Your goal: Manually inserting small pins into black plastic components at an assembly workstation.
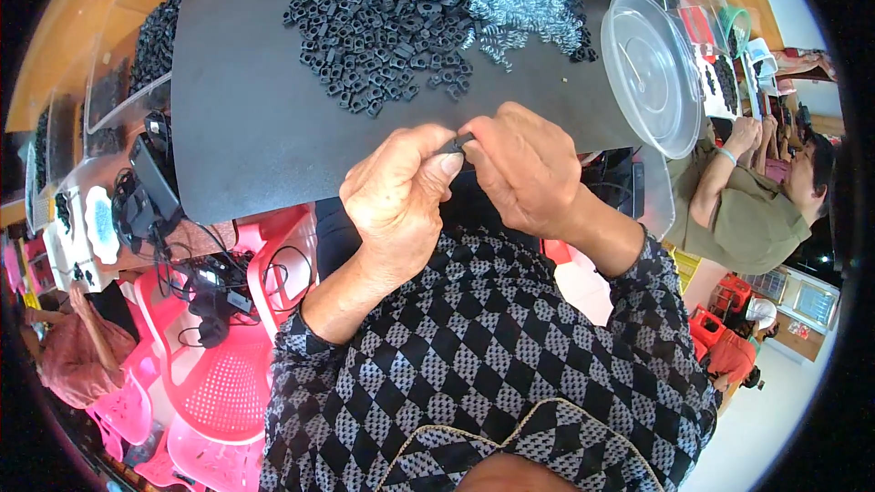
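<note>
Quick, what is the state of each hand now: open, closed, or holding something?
Left hand: closed, pinching a small black part between thumb and fingers.
Right hand: closed, fingertips on the same small black part.

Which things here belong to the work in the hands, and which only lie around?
In use:
- left hand and right hand, both pinching one small black part
- pile of black parts
- heap of metal springs
- black mat

Lying about:
- clear round lid
- pink plastic chair
- tangle of cables
</note>
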`<move>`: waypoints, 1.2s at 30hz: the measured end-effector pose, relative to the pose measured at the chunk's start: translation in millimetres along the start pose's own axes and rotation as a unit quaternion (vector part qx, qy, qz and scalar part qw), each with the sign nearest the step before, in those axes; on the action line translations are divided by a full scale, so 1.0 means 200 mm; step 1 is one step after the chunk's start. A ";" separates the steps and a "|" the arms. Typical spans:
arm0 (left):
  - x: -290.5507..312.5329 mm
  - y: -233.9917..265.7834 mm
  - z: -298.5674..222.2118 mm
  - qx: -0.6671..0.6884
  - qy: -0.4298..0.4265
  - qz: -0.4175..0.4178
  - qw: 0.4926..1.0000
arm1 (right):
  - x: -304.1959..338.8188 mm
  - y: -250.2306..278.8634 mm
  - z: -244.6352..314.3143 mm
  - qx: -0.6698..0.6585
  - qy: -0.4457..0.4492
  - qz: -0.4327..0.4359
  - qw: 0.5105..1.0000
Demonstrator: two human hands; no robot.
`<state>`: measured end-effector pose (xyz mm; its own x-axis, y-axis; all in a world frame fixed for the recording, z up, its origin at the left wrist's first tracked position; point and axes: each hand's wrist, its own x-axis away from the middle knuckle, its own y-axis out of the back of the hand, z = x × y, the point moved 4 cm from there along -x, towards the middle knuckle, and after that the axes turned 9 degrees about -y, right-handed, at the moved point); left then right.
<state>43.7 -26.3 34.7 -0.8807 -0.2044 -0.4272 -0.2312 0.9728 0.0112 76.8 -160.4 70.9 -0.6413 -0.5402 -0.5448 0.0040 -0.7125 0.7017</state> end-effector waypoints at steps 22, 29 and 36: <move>-0.07 0.02 -0.03 -0.031 -0.096 0.020 0.995 | -0.03 0.06 -0.08 -0.452 -0.491 0.192 0.720; -0.09 0.01 -0.04 0.005 -0.103 0.021 0.994 | 0.00 0.00 -0.08 -0.588 -0.491 0.151 0.624; -0.10 0.01 -0.07 -0.062 -0.172 0.040 0.982 | 0.05 -0.04 -0.08 -0.587 -0.544 0.110 0.590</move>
<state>55.3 -21.7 55.3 -0.7111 -0.0573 -0.7008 -0.2340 0.9592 0.1589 82.9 -167.3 51.3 -0.6362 -0.5251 0.5652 0.2980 -0.8430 -0.4478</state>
